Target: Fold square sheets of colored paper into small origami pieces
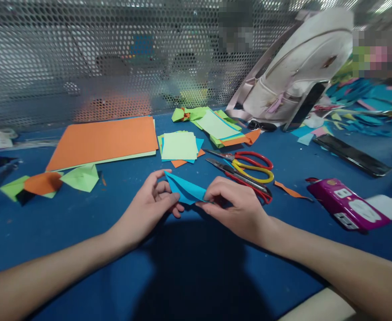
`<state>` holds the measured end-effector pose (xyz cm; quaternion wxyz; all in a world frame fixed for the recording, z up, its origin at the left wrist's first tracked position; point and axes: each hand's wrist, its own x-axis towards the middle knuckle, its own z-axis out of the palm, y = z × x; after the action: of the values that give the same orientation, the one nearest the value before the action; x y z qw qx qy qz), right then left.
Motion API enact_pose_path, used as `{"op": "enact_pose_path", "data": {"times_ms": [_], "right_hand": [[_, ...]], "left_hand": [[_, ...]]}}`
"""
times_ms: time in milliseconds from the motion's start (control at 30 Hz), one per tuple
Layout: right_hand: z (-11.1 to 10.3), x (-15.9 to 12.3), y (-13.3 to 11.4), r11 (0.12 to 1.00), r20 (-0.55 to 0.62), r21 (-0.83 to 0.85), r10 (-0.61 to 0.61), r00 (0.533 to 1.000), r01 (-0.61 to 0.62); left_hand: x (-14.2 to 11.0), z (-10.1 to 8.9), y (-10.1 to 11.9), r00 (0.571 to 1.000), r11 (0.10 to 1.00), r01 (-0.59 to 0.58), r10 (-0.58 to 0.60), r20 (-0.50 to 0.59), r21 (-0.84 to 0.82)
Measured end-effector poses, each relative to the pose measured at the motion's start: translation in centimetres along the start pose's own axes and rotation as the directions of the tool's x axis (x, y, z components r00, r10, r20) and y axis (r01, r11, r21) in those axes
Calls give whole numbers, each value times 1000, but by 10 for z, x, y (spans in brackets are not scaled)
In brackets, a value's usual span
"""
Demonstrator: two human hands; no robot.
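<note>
A folded piece of blue paper (186, 189) is held between my two hands, above the blue table. My left hand (157, 196) pinches its left part, thumb in front and fingers behind. On the other side, my right hand (232, 203) grips the right corner between thumb and fingers. Just beyond lies a stack of small paper squares (179, 146), pale green on top with blue, green and orange edges showing. Scissors with red handles (254, 157) and a second pair with a yellow handle (254, 173) rest behind my right hand.
Large orange sheets (107, 140) lie at back left, with folded green and orange paper pieces (43, 183) nearer. A purple pouch (348, 205) and a black strip (352, 154) are at right. A pale backpack (296, 67) leans against the perforated metal panel (92, 67).
</note>
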<state>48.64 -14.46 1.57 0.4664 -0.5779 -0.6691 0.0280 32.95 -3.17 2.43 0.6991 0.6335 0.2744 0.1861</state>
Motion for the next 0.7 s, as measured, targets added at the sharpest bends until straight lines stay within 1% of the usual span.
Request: {"op": "enact_pose_path", "data": {"times_ms": [67,100,167,233,267,300,400,433,500,600,633,700], "right_hand": [[-2,2,-4,988,40,75,134,990,-137],[-3,3,-5,968,66,108,221,973,-227],[-6,5,-4,907,103,131,388,916,-399],[-8,7,0,862,101,100,489,867,-498],[-9,8,3,855,92,75,506,858,-512],[-9,8,6,859,82,47,505,859,-509],[-9,9,13,888,95,-29,459,883,-459],[-9,9,15,889,109,-41,457,883,-456],[-8,10,15,869,145,-13,491,859,-495],[-10,13,13,813,191,97,551,812,-575],[-10,13,13,802,202,107,561,803,-588],[-11,14,12,804,218,63,567,794,-591]], "left_hand": [[1,0,2,1000,1000,5,-5,5,13],[1,-1,2,1000,1000,2,-2,0,27],[2,-4,3,1000,998,1,-1,-9,60],[3,-8,3,1000,995,14,-12,-15,100],[4,-10,3,999,992,24,-21,-24,124],[4,-11,2,999,988,36,-31,-32,150],[6,-15,0,998,971,54,-48,-32,234],[6,-16,0,999,964,52,-49,-19,262],[7,-18,-2,999,948,39,-43,8,315],[8,-21,-3,1000,925,4,-10,15,380],[9,-22,-2,1000,916,-4,-3,17,400],[11,-23,0,999,903,-7,-10,37,430]]}}
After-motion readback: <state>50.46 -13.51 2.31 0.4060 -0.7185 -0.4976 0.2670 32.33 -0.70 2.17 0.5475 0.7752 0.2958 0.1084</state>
